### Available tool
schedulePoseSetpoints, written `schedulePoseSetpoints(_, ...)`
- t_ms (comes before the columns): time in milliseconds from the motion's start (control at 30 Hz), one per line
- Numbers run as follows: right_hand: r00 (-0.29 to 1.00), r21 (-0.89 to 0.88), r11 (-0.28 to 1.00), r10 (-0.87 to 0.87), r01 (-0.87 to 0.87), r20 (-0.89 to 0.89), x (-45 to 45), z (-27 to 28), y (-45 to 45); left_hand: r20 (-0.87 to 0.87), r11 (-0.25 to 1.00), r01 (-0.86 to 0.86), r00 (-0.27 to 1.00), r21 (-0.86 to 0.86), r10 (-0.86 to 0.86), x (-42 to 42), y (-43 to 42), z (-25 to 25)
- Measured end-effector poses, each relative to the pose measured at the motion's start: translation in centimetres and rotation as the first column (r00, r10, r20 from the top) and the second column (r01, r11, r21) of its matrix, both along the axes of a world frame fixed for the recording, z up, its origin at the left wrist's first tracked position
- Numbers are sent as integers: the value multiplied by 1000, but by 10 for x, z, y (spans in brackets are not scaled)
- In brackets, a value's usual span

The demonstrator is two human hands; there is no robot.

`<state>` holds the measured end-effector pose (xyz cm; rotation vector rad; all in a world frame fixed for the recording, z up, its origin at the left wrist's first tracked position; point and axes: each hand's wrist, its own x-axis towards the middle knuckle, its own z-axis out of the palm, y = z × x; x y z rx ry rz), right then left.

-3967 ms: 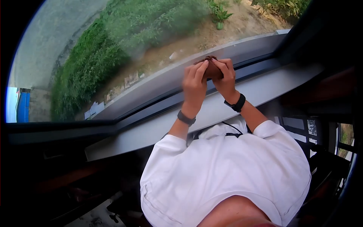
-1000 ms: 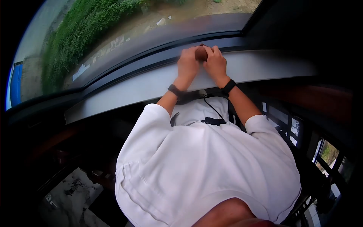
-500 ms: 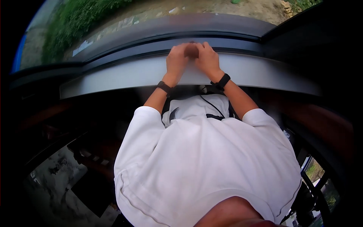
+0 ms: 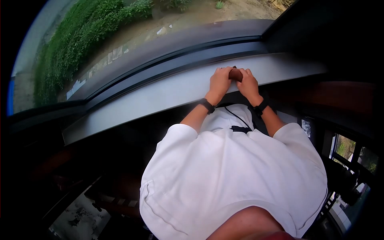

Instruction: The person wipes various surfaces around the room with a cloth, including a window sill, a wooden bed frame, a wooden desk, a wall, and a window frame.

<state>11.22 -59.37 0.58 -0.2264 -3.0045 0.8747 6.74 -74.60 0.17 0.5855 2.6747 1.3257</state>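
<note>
Between my two hands is a small reddish-brown thing (image 4: 236,75) with a smooth, rounded, curved face; its exact kind does not show. My left hand (image 4: 219,84) closes on its left side, with bent fingers. On the opposite side, my right hand (image 4: 248,84) grips it the same way. Both hands are over the pale window sill (image 4: 172,91), close to its inner edge, and the fingertips are partly hidden behind the thing. A black band circles each wrist.
Beyond the sill run the dark window frame (image 4: 176,56) and an outer ledge (image 4: 200,34). Green bushes (image 4: 96,32) and bare soil lie outside. Dark reddish wooden furniture (image 4: 336,94) stands at the right, and a marbled pale surface (image 4: 80,216) shows at the lower left.
The view has turned, so the sill now slants up to the right. Both hands, still around the brown thing, appear lower and farther right, nearer the sill's inner edge.
</note>
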Motion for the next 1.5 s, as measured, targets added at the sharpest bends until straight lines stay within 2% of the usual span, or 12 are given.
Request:
schedulePoseSetpoints(300, 959, -154, 948, 284, -280, 4, 2, 6, -55, 49, 991, -111, 992, -77, 115, 29, -78, 5)
schedulePoseSetpoints(367, 942, -156, 929, 332, -337, -56, -3, 11, -46, 32, 993, -118, 992, -18, 119, 27, -72, 14)
schedulePoseSetpoints(400, 947, -188, 928, 311, -322, -85, -8, 17, -38, 26, 992, -126, 992, 13, 125, 24, -64, 20)
schedulePoseSetpoints(600, 937, -284, 933, 123, -222, -329, -33, 90, 43, -360, 983, -56, 926, 177, 117, -20, 28, 85)
schedulePoseSetpoints(767, 746, -220, 957, -7, -187, -666, -48, 153, 116, -539, 913, 118, 834, 390, 122, -55, 121, 145)
schedulePoseSetpoints(900, 578, -151, 986, -83, -70, -812, -57, 158, 150, -653, 888, 235, 752, 396, 92, -71, 172, 174)
schedulePoseSetpoints(1067, 466, -22, 1000, -19, -1, -884, -82, 93, 170, -589, 884, 232, 806, 406, 59, -90, 186, 132)
schedulePoseSetpoints(1167, 495, -44, 999, -30, -17, -868, -85, 53, 159, -491, 908, 204, 871, 367, 2, -94, 172, 98)
schedulePoseSetpoints(1233, 573, -64, 998, -39, -24, -818, -83, 42, 152, -368, 941, 150, 929, 304, -29, -98, 164, 81)
schedulePoseSetpoints(1267, 613, -71, 997, -41, -25, -789, -84, 43, 151, -323, 930, 156, 946, 333, -43, -98, 163, 85)
schedulePoseSetpoints(1367, 602, -87, 995, -41, -48, -798, -85, 57, 156, -458, 914, 218, 888, 342, -40, -103, 167, 100)
schedulePoseSetpoints(1500, 436, -64, 994, -20, -87, -900, -90, 126, 161, -590, 873, 273, 807, 404, 20, -99, 176, 168)
